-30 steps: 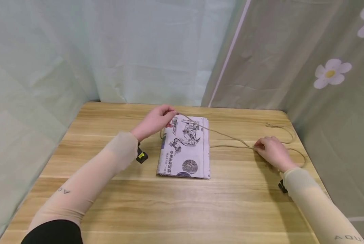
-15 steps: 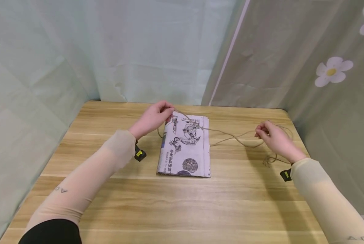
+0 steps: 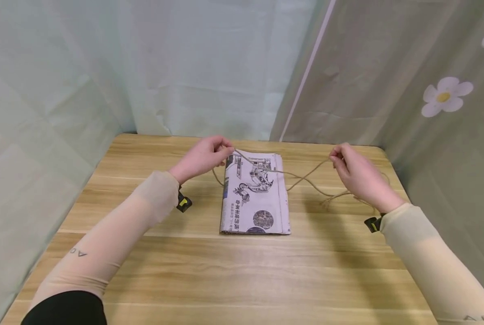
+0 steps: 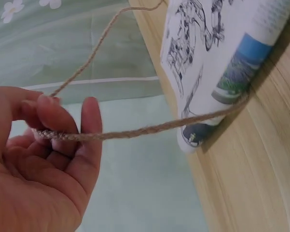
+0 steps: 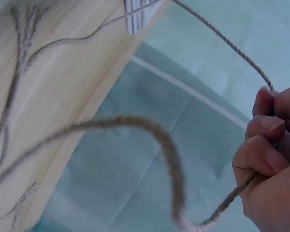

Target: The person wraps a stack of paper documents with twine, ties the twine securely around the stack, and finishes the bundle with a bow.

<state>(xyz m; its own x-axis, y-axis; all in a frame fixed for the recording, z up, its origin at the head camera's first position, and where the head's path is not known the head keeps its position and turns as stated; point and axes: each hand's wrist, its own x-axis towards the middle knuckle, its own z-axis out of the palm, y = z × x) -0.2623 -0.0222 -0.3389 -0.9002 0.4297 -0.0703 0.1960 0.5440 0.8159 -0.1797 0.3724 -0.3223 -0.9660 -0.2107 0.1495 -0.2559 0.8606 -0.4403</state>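
A folded newspaper (image 3: 255,205) lies on the wooden table, with brown twine (image 3: 319,167) passing across its upper part and out from beneath its right edge. My left hand (image 3: 203,155), by the upper left corner, pinches the twine; in the left wrist view one stretch of twine (image 4: 145,130) runs from the fingers to the newspaper's folded side. Off to the right, raised above the table, my right hand (image 3: 359,176) grips the strand coming from the right edge. In the right wrist view the twine (image 5: 227,43) enters between thumb and finger, and a slack length hangs below the curled fingers.
Loose twine with a frayed end (image 3: 326,203) lies on the table (image 3: 250,275) beneath the right hand. Behind the table hangs a pale curtain (image 3: 217,67), with a flower-patterned sheet (image 3: 449,149) along the right side.
My right hand has lifted from the table and moved away and slightly left, drawing its strand up. The newspaper has slid a little right. My left hand stays nearly in place.
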